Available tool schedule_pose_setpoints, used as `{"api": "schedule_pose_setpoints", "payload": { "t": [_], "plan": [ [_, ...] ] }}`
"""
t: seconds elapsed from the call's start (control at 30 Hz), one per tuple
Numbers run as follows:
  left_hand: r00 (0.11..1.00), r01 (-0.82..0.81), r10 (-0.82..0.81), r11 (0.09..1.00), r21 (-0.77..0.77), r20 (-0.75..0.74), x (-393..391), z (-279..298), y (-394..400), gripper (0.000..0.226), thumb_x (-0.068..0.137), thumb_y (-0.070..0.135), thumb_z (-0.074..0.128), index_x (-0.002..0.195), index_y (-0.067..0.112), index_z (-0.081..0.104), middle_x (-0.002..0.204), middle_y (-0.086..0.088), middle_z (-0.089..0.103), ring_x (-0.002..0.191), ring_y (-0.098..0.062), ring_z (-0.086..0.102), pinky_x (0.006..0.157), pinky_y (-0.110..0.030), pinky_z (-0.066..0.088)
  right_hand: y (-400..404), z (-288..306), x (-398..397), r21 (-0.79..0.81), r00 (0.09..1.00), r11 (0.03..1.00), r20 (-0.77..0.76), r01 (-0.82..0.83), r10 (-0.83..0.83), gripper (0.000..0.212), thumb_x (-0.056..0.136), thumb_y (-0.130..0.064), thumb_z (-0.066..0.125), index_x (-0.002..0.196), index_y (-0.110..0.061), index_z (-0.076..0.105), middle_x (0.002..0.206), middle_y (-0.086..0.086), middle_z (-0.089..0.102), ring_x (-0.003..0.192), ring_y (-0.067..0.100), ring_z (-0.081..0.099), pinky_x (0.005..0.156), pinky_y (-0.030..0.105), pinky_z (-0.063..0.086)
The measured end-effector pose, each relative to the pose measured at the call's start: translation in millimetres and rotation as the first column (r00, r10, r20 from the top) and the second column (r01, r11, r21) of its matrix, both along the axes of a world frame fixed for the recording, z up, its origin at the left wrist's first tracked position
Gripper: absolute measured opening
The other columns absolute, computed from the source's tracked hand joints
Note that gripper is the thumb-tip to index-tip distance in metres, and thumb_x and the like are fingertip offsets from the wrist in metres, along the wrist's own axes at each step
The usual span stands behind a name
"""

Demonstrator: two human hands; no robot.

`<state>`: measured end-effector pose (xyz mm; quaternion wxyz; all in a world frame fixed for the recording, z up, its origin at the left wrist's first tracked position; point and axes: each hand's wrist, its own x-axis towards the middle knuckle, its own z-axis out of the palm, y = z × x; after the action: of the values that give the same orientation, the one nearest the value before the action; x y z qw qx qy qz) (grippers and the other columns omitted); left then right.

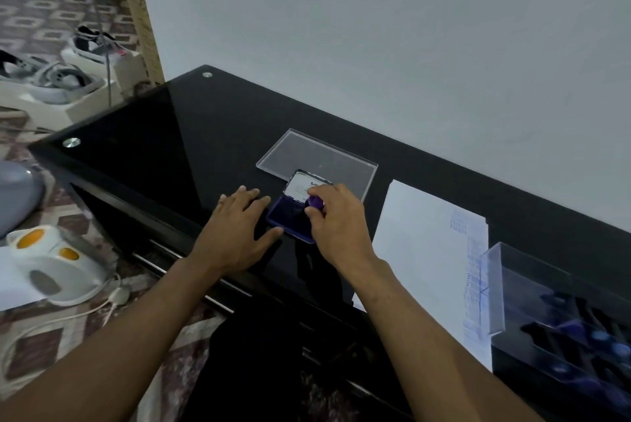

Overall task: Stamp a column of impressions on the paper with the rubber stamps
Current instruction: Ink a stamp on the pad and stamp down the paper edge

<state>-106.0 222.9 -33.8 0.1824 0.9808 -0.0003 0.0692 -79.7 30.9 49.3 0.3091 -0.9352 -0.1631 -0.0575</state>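
A blue ink pad (pixel 285 216) lies open on the black glass table (pixel 164 148), its lid (pixel 304 187) raised behind it. My right hand (pixel 336 220) pinches a purple-handled rubber stamp (pixel 316 203) and holds it down on the pad. My left hand (pixel 239 223) rests flat on the table with straight fingers, touching the pad's left edge. A white sheet of paper (pixel 420 251) lies to the right, with a column of faint blue impressions (pixel 473 271) along its right side.
A clear plastic lid (pixel 307 151) lies behind the pad. A clear box with several stamps (pixel 580 336) stands at the right, overlapping the paper's edge. A white kettle (pixel 51 264) and shoe boxes (pixel 71 80) sit on the floor at the left.
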Motion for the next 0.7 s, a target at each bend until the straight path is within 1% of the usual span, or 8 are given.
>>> {"api": "schedule_pose_setpoints", "payload": {
  "t": [0.1, 0.17, 0.23, 0.33, 0.43, 0.5, 0.57, 0.7],
  "plan": [
    [1.0, 0.021, -0.021, 0.999, 0.034, -0.005, 5.5, -4.6, 4.9, 0.089, 0.086, 0.08, 0.028, 0.154, 0.023, 0.036, 0.162, -0.004, 0.031, 0.154, -0.023, 0.015, 0.125, -0.047, 0.007, 3.2, 1.8, 6.3, -0.047, 0.999, 0.999, 0.024, -0.028, 0.029, 0.029, 0.098, -0.017, 0.059, 0.126, -0.017, 0.065, 0.123, 0.0, 0.062, 0.108, 0.009, 0.055, 0.09, 0.01, 0.034],
    [0.999, 0.035, -0.035, 0.997, 0.069, 0.002, 8.2, -9.6, 6.9, 0.093, 0.084, 0.082, 0.021, 0.154, 0.023, 0.036, 0.163, -0.004, 0.03, 0.154, -0.023, 0.014, 0.124, -0.046, 0.004, 4.9, 2.8, 9.4, -0.092, 0.998, 0.994, 0.028, -0.061, 0.064, 0.026, 0.099, -0.017, 0.057, 0.123, -0.015, 0.067, 0.121, 0.002, 0.064, 0.109, 0.011, 0.055, 0.094, 0.016, 0.038],
    [0.999, 0.036, -0.038, 0.995, 0.09, 0.017, 9.8, -13.2, 7.4, 0.092, 0.085, 0.082, 0.021, 0.154, 0.023, 0.036, 0.164, -0.003, 0.028, 0.155, -0.022, 0.012, 0.124, -0.045, 0.001, 5.8, 2.4, 12.2, -0.125, 0.996, 0.989, 0.019, -0.08, 0.083, 0.023, 0.099, -0.019, 0.057, 0.119, -0.014, 0.068, 0.119, 0.003, 0.064, 0.106, 0.012, 0.055, 0.093, 0.019, 0.04],
    [0.999, 0.033, -0.036, 0.994, 0.108, 0.032, 11.4, -17.4, 8.3, 0.09, 0.088, 0.081, 0.023, 0.153, 0.022, 0.037, 0.164, -0.003, 0.028, 0.155, -0.021, 0.011, 0.124, -0.044, 0.0, 6.7, 0.2, 17.5, -0.126, 0.997, 0.989, 0.014, -0.077, 0.079, 0.022, 0.098, -0.02, 0.058, 0.116, -0.016, 0.069, 0.118, 0.002, 0.063, 0.1, 0.008, 0.053, 0.088, 0.017, 0.037],
    [0.999, 0.03, -0.035, 0.991, 0.133, 0.034, 12.3, -20.0, 8.9, 0.089, 0.089, 0.081, 0.022, 0.153, 0.022, 0.038, 0.164, -0.003, 0.028, 0.155, -0.02, 0.011, 0.125, -0.044, 0.002, 7.8, 0.2, 20.0, -0.137, 0.996, 0.987, -0.002, -0.087, 0.087, 0.023, 0.098, -0.021, 0.058, 0.117, -0.016, 0.069, 0.119, 0.004, 0.063, 0.106, 0.013, 0.056, 0.092, 0.021, 0.041],
    [0.999, 0.027, -0.033, 0.989, 0.143, 0.037, 12.4, -20.8, 8.3, 0.088, 0.089, 0.081, 0.022, 0.153, 0.022, 0.038, 0.164, -0.004, 0.028, 0.155, -0.02, 0.011, 0.125, -0.044, 0.002, 8.9, 0.7, 20.7, -0.145, 0.995, 0.984, -0.018, -0.101, 0.099, 0.025, 0.097, -0.021, 0.059, 0.119, -0.016, 0.069, 0.122, 0.004, 0.062, 0.11, 0.014, 0.056, 0.095, 0.022, 0.041],
    [0.999, 0.024, -0.03, 0.989, 0.144, 0.04, 12.0, -20.9, 7.7, 0.088, 0.089, 0.081, 0.022, 0.153, 0.022, 0.038, 0.164, -0.004, 0.028, 0.155, -0.021, 0.012, 0.125, -0.044, 0.002, 10.3, 0.2, 21.0, -0.149, 0.993, 0.982, -0.029, -0.115, 0.112, 0.025, 0.097, -0.021, 0.06, 0.12, -0.015, 0.069, 0.122, 0.005, 0.062, 0.11, 0.014, 0.056, 0.094, 0.02, 0.041],
    [0.999, 0.023, -0.029, 0.989, 0.144, 0.036, 11.5, -19.6, 6.8, 0.089, 0.089, 0.081, 0.02, 0.153, 0.022, 0.037, 0.164, -0.004, 0.028, 0.155, -0.021, 0.011, 0.126, -0.046, 0.004, 11.9, -0.5, 21.1, -0.127, 0.993, 0.985, -0.027, -0.12, 0.118, 0.025, 0.096, -0.019, 0.061, 0.119, -0.016, 0.069, 0.119, 0.004, 0.061, 0.103, 0.012, 0.057, 0.085, 0.015, 0.038]
  ]
}}
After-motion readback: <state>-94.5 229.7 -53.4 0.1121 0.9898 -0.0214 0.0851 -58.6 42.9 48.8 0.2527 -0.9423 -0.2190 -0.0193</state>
